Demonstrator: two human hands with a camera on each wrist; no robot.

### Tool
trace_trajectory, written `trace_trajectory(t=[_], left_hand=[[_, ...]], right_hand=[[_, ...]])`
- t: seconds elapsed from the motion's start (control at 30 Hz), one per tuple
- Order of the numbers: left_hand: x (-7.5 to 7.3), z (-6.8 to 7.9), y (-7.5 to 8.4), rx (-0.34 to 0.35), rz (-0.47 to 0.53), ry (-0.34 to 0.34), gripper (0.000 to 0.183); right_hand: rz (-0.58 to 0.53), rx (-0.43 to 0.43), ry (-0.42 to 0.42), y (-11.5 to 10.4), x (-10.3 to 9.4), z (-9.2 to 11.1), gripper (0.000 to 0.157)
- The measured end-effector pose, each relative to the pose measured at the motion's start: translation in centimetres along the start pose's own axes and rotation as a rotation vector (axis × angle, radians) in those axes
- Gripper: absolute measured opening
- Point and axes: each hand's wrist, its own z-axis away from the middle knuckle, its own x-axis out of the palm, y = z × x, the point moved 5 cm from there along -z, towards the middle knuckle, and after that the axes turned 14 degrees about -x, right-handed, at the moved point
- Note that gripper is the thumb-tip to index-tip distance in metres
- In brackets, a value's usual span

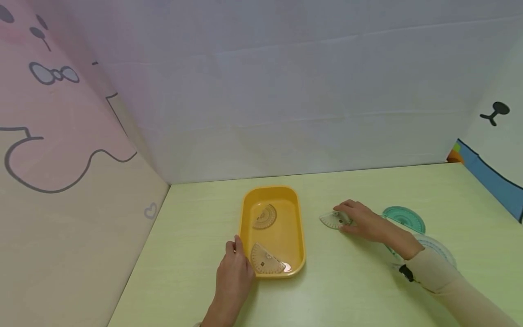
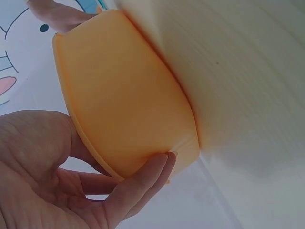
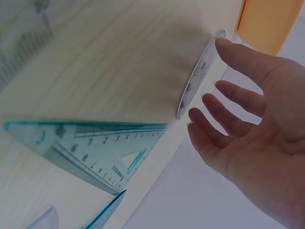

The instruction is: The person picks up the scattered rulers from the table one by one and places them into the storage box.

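Observation:
A yellow tray sits on the table, with one clear protractor toward its far end and another clear protractor at its near end. My left hand holds the tray at its near left corner, fingers against the outer wall. To the right of the tray, a clear protractor lies partly covered by my right hand. In the right wrist view, the thumb is at one end of this protractor, while the other fingers are spread and loosely bent beside it.
Beyond my right wrist lies a green protractor. A larger clear protractor shows partly behind the sleeve. A green-edged set square appears in the right wrist view. White cloth hangs behind the table, with printed panels at both sides.

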Motion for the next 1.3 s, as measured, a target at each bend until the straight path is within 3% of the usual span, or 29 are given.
trace_trajectory(t=[0.23, 0.47, 0.8, 1.3], left_hand=[[0.0, 0.0, 0.0, 0.005, 0.001, -0.001, 0.051], [0.0, 0.0, 0.0, 0.011, 0.009, 0.007, 0.050], [-0.1, -0.1, 0.0, -0.002, 0.019, -0.009, 0.052], [-0.2, 0.1, 0.0, 0.022, 0.038, 0.024, 0.051]], right_hand=[[0.009, 0.035, -0.011, 0.5, 0.3, 0.1, 0.049], [0.024, 0.031, -0.003, 0.7, 0.3, 0.1, 0.041], [-0.003, 0.061, 0.014, 0.9, 0.1, 0.3, 0.041], [-0.063, 0.127, 0.020, 1.1, 0.6, 0.7, 0.043]])
